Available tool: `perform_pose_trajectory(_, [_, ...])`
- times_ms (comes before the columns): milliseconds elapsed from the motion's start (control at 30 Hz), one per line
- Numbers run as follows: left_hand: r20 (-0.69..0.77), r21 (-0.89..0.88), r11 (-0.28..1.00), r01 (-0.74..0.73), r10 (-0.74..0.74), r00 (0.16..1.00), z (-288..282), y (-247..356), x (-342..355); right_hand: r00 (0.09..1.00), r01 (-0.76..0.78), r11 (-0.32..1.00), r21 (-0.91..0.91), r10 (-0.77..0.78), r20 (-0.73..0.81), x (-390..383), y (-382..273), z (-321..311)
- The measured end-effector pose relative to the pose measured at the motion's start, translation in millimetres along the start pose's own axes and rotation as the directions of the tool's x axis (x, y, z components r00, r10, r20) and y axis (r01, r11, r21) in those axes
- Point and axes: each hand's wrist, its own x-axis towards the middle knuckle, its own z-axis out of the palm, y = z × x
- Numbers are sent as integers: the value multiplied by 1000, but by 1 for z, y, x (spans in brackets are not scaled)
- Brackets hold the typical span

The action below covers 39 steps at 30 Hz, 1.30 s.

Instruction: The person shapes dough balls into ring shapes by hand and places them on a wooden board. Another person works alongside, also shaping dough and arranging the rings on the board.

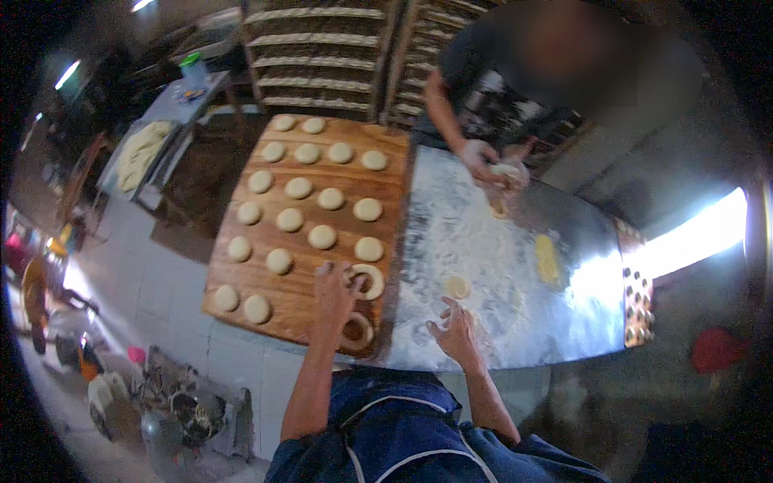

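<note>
My left hand (pixel 334 291) is over the near right part of a wooden board (pixel 217 291). Its blurred fingers bend at the left edge of a dough ring (pixel 378 283); whether they grip it does not show. Close to my left wrist lies a second ring (pixel 367 336). Rows of round dough pieces (pixel 322 237) cover the rest of the board. On the floured metal table (pixel 419 266), my right hand (pixel 459 334) is open, thumb and fingers apart. Its fingertips are just below a small flat dough round (pixel 458 287).
Across the table a person's floury hands (pixel 493 167) handle dough. A yellow slab (pixel 547 259) lies on the table's right side. Racks of trays (pixel 314 60) stand behind the board. At far left, a large dough mass (pixel 145 154) rests on a side table. Another filled board (pixel 638 282) is at right.
</note>
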Motion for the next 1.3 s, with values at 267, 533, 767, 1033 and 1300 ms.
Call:
perform_pose_trajectory(267, [-125, 6, 993, -114, 114, 986, -5, 76, -8, 948, 104, 946, -306, -188, -257, 69, 76, -31])
perform_pose_trajectory(533, [353, -669, 697, 259, -9, 936, 96, 151, -57, 999, 53, 743, 667, -43, -31, 68, 84, -45])
perform_pose_trajectory(767, [383, -695, 650, 307, -27, 923, 109, 206, -65, 997, 30, 790, 612, 17, -72, 31, 55, -93])
perform_pose_trajectory(1033, [485, -856, 124, 502, -143, 863, 157, 240, -67, 962, -76, 726, 684, -128, 243, 37, 98, -156])
perform_pose_trajectory(1300, [433, -900, 5, 437, 141, 890, 163, 275, -90, 895, -381, 294, 877, -120, 429, 46, 156, -160])
